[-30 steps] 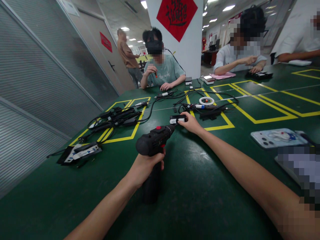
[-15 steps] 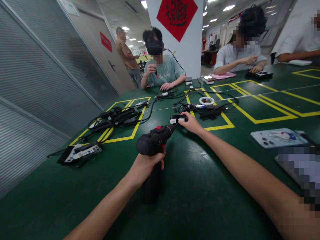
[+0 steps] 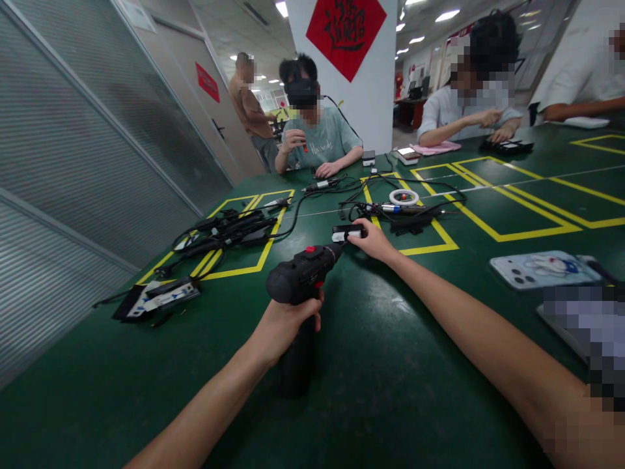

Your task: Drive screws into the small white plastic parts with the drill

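Observation:
My left hand (image 3: 283,326) is wrapped round the grip of a black electric screwdriver (image 3: 301,280) with a red button on top, its nose pointing away toward a small black and white part (image 3: 346,232). My right hand (image 3: 374,240) reaches forward and pinches that part where it lies on the green table (image 3: 381,365), just at the tool's tip.
Black tools and cables (image 3: 229,231) lie in a yellow-marked square at the left, with a packaged item (image 3: 156,296) nearer. A white tape ring (image 3: 403,196) and more cables sit beyond. A phone (image 3: 541,268) lies at the right. Other people sit across the table.

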The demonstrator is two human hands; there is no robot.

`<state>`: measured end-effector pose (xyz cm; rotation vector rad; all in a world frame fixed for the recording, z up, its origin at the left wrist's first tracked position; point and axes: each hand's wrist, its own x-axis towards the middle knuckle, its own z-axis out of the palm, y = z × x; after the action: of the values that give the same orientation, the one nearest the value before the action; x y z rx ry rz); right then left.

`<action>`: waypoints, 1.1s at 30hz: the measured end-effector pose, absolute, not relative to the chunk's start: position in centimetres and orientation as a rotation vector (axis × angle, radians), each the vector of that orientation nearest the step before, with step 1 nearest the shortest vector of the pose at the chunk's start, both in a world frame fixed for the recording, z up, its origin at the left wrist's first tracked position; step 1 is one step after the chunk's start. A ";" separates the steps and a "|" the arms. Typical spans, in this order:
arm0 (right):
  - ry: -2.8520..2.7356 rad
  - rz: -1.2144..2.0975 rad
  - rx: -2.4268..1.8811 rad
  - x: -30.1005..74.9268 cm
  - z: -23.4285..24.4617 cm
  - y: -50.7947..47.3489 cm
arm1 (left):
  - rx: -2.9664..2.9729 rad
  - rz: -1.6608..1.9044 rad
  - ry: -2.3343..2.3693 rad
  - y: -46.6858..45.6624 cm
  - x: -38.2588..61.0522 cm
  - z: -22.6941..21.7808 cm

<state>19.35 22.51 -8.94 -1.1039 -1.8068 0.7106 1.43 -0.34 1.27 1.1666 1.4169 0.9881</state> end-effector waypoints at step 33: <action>-1.802 0.702 -1.096 19.3 -9.2 22.7 | 1.201 0.976 1.418 -0.3 1.3 1.0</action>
<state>19.26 22.67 -9.18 -1.0963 -1.8018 0.7023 1.35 -0.27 0.99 1.2014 1.4182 0.9763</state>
